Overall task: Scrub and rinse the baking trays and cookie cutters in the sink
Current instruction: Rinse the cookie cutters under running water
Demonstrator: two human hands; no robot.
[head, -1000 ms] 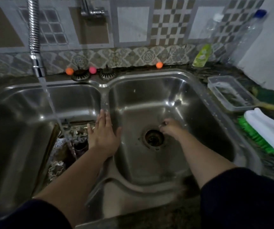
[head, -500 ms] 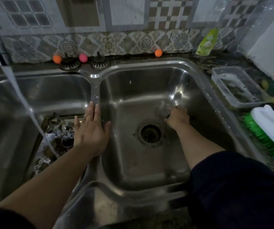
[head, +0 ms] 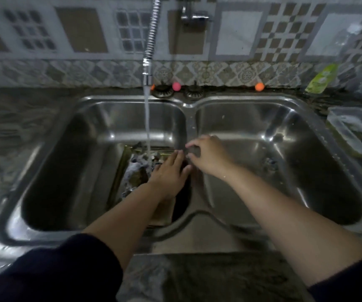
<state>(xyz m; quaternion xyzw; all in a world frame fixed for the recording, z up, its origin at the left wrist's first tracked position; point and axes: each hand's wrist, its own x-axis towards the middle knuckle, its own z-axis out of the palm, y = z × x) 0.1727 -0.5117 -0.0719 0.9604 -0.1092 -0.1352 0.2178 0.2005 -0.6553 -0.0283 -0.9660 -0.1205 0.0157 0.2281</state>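
Your left hand (head: 171, 171) lies near the centre of the frame with its fingers straight and together, flat over the right edge of the left basin and gripping nothing. Your right hand (head: 208, 155) sits just right of it over the divider (head: 189, 131), thumb and forefinger curled toward each other as if pinching something small; the blur hides whether anything is actually held, so I cannot tell. The tray (head: 121, 171) lies at the bottom of the left basin, left of your left hand, with the cutters (head: 136, 162) heaped on it and the water stream (head: 146, 118) from the tap (head: 148, 70) falling onto the heap. One small dark piece (head: 270, 163) rests in the right basin, right of centre; it may be another cutter, but it is too blurred to say. Expect the tray to be stiff, thin metal, fairly light but slick with water and suds, so take it by a long rim with your thumb on top rather than by the flat. The cutters will likely be light and rigid with thin edges; pinch each across its walls, not by the cutting edge, and hold it firmly, since a wet one can slip and drop into the basin. A clear tub (head: 354, 131) stands on the tabletop at the right edge of the frame, and a green bottle (head: 322, 79) at the upper right.
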